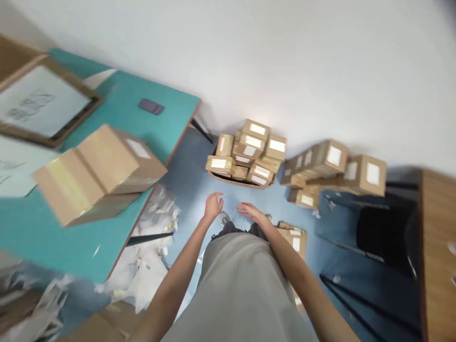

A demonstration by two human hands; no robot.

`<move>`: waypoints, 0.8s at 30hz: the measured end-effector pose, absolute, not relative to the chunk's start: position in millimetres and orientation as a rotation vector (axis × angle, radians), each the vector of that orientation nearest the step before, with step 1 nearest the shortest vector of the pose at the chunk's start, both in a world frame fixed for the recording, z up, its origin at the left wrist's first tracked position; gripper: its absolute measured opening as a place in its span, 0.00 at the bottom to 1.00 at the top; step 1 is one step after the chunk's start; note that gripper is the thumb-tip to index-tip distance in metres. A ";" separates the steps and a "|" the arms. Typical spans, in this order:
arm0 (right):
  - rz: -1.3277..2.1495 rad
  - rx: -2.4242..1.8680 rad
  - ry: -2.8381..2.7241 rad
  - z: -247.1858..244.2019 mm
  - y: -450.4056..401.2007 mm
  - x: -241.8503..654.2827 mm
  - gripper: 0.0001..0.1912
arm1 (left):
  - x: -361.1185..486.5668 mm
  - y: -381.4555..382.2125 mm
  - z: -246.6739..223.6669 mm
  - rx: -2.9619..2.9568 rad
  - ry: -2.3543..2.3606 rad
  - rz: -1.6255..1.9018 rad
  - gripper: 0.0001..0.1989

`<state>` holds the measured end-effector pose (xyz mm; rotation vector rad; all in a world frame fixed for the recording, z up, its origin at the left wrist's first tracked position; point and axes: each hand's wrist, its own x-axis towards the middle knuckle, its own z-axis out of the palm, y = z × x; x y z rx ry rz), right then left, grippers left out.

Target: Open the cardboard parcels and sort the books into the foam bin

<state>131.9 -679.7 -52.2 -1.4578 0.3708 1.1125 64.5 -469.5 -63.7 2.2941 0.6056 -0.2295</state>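
My left hand (213,205) and right hand (249,210) hang empty near piled cartons (248,151).
Stiff-looking, probably light; I'd grip opposite sides.

Brown boxes (240,173), white labels (248,150), teal tabletop (123,107)

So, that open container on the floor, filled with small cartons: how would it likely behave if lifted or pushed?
The open container could feel fairly heavy, since many small cartons fill it, though their contents are hidden. Because they look heaped above its front rim, the upper ones might slide or topple if it were tilted or shoved.
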 end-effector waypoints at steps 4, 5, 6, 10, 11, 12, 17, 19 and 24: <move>0.865 -1.378 0.841 -76.6 -835.3 114.3 0.04 | 84.4 -577.4 -89.8 2.250 0.161 -0.557 0.17; 0.799 -1.343 0.926 -80.7 -873.4 108.2 0.05 | 91.2 -598.7 -95.0 2.241 0.097 -0.624 0.17; 0.739 -1.307 0.994 -84.5 -910.0 101.8 0.06 | 99.1 -618.0 -100.3 2.237 0.052 -0.683 0.17; 0.591 -1.214 1.151 -101.1 -1034.0 83.3 0.06 | 134.2 -680.8 -122.2 2.274 0.031 -0.873 0.19; 0.579 -1.205 1.174 -106.5 -1059.4 81.9 0.06 | 142.5 -694.3 -127.3 2.291 0.049 -0.916 0.18; 0.575 -1.201 1.195 -112.6 -1083.1 82.0 0.06 | 150.4 -707.6 -132.2 2.311 0.070 -0.959 0.18; 0.592 -1.266 1.268 -150.0 -1187.4 100.5 0.09 | 189.9 -783.0 -158.6 2.389 0.148 -1.180 0.17; 0.607 -1.337 1.282 -167.2 -1223.7 113.3 0.09 | 207.2 -817.4 -172.1 2.390 0.147 -1.271 0.17; 0.666 -1.606 1.224 -217.9 -1292.5 151.2 0.08 | 251.9 -901.7 -210.4 2.362 0.146 -1.424 0.17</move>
